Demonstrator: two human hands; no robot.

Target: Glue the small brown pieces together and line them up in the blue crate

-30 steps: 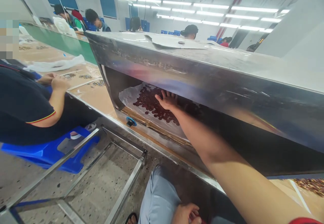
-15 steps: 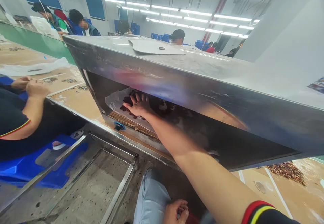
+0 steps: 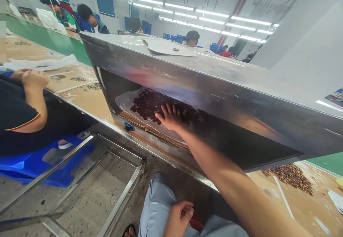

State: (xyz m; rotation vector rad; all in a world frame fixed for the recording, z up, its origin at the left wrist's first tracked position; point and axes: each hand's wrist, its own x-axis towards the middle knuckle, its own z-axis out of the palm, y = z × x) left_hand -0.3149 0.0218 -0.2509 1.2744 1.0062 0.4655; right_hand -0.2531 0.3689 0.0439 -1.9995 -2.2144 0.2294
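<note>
My right hand [image 3: 168, 117] reaches under a steel hood [image 3: 203, 83] and lies flat, fingers spread, on a layer of small dark red-brown pieces [image 3: 146, 104]. Those pieces cover a clear plastic sheet [image 3: 124, 101] laid over cardboard [image 3: 150, 129] on the work surface. My left hand [image 3: 177, 220] rests on my lap at the bottom of the view, fingers curled; something red shows beside it, and I cannot make out whether the hand holds it.
A person in a dark shirt [image 3: 18, 115] sits at left on a blue chair [image 3: 40, 162], hands on the table. A steel frame [image 3: 115, 179] stands on the floor. Another heap of dark pieces [image 3: 291, 174] lies at right. More workers sit behind.
My right hand has slid from the left edge of the pile toward the right and nearer, over the pieces. The view shifted slightly; my left hand stayed on my lap.
</note>
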